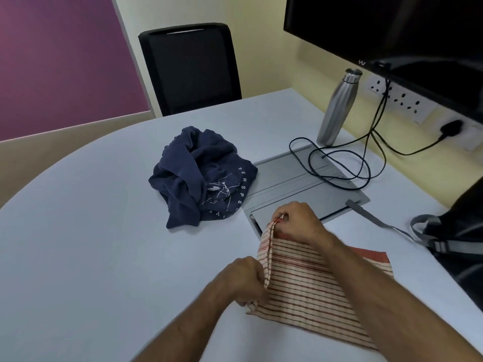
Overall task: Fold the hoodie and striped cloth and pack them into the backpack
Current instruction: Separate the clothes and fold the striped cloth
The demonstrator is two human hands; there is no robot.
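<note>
Both hands on the striped cloth (308, 280), which lies at about 5 o'clock on the surface (91, 244), right in front of the person. Right hand (298, 222) pinches the far corner of the lifted left edge between thumb and fingers; left hand (241, 279) has fingers curled tight on the near corner of that same edge. Edge stands up off the surface as a ridge between the two grips. That reads as a fold in progress: holding both corners keeps the edge straight so it can be carried over toward 3 o'clock, onto the flat part. Rest of the cloth lies flat under the right forearm, which likely helps pin it.

Hoodie (198, 176) sits crumpled at about 11 o'clock from the cloth, well apart, untouched and not yet folded. Probably parked there to keep the working area free.

Backpack (460, 236) at 3 o'clock, at the surface's right edge, one strap (376, 220) trailing toward the cloth. Close enough for packing; can't tell if it's open.

Steel bottle (337, 108) and cable (339, 165) at 1 o'clock, clear of the fold path.
</note>
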